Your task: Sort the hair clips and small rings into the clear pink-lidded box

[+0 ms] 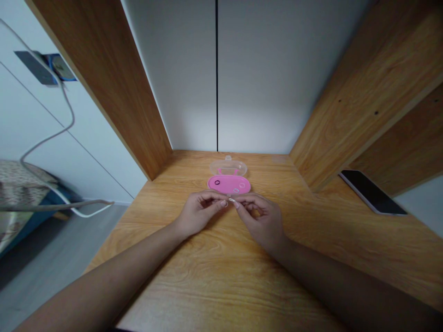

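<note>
A small pink case (229, 184) lies open on the wooden desk (214, 272), its clear lid (228, 167) tipped back toward the wall. A dark ring and a couple of pale rings rest in its tray. My left hand (200, 213) and my right hand (260, 217) meet just in front of the case. Both are pinched, fingertips touching over something tiny and pale that I cannot make out. Both forearms reach in from the bottom of the view.
A black phone (372, 192) lies face up on the desk at the right, under a wooden shelf. Wooden side panels flank a white back wall. At the left a white cable (51, 138) hangs from a wall plug, past the desk's edge, above bedding.
</note>
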### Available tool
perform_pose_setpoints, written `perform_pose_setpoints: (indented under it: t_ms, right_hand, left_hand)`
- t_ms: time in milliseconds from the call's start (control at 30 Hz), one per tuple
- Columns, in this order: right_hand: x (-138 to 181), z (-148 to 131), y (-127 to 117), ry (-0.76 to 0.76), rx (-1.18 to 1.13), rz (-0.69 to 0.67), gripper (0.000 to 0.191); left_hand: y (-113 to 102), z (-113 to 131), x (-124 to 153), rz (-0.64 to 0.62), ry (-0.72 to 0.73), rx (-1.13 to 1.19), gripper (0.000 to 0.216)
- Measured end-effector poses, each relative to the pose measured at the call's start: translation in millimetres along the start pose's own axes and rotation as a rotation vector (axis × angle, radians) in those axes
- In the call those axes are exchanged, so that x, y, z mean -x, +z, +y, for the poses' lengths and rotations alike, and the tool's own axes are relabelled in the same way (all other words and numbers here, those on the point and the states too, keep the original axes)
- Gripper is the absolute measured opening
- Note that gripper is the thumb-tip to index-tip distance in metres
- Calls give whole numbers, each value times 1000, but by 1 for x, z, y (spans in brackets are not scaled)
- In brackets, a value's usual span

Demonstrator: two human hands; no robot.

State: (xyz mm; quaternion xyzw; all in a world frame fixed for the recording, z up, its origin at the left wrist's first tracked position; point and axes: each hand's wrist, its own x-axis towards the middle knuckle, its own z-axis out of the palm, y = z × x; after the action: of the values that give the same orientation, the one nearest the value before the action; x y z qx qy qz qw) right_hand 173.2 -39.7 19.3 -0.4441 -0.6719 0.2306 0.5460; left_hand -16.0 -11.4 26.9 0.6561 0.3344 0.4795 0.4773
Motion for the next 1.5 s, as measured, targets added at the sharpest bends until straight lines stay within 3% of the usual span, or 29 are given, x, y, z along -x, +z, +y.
perform_pose_setpoints:
  t_ms: [167, 433, 767, 1133, 1333, 1500]
  right_hand:
    - [0, -4, 0, -49, -12, 17, 7]
    - [0, -6, -1, -111, 0, -3, 6]
    - [1, -4, -2, -107, -18, -35, 7]
    - [0, -3, -1, -110, -11, -34, 6]
    - [2, -1, 0, -37, -47, -31, 2]
    - [1, -1, 1, 62, -154, -36, 10]
  left_hand:
    - [-2, 1, -1, -1, 46, -10, 19]
    - [0, -1, 0, 37, -105, 155, 25]
    - [0, 0, 4, -36, -211, 283, 25]
    - [-2, -2, 2, -127, -258, 145, 26]
    - [-1, -5, 3, -159, -260, 208, 28]
    - [-2, -1, 0, -91, -241, 262, 34]
